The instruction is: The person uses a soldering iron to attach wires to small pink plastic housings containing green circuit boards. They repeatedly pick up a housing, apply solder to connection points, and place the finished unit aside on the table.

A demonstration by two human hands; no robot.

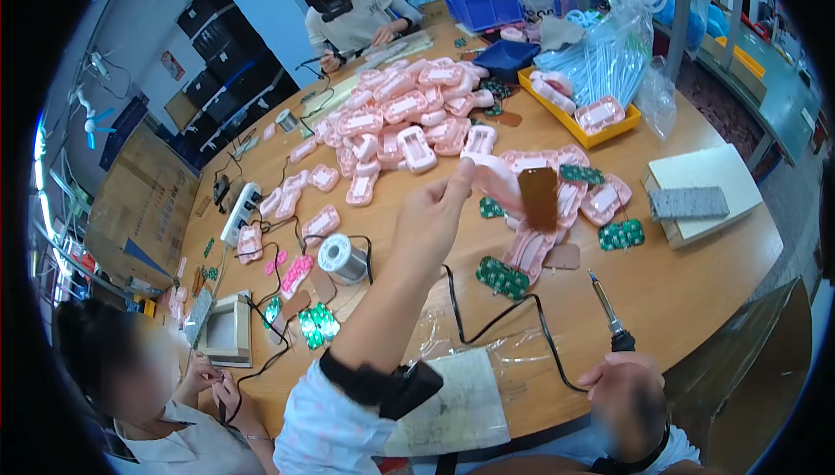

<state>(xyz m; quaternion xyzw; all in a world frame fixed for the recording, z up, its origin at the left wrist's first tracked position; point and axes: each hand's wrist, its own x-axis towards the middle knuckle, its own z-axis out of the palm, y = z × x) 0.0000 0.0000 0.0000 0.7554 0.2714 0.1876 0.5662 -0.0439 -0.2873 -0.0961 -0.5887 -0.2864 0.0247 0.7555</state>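
Observation:
My left hand [432,214] reaches forward over the table, closed at the fingertips on the edge of a pink plastic shell [497,183]. A brown rectangular board [539,200] stands out against that shell's right end; whether it is fixed to it I cannot tell. In my right hand [628,392], near the front edge, is a soldering iron [612,314], its metal tip pointing forward and its black cable looping left. Between the hands lie more pink shells [525,253], green circuit boards [502,277] and a loose brown board [562,257].
A heap of pink shells [404,108] fills the table's middle. A yellow tray [609,131], a white box with a grey pad [689,204], a solder spool [342,259] and a worn mat [457,401] lie around. Co-workers sit at the far side [357,14] and left [165,423].

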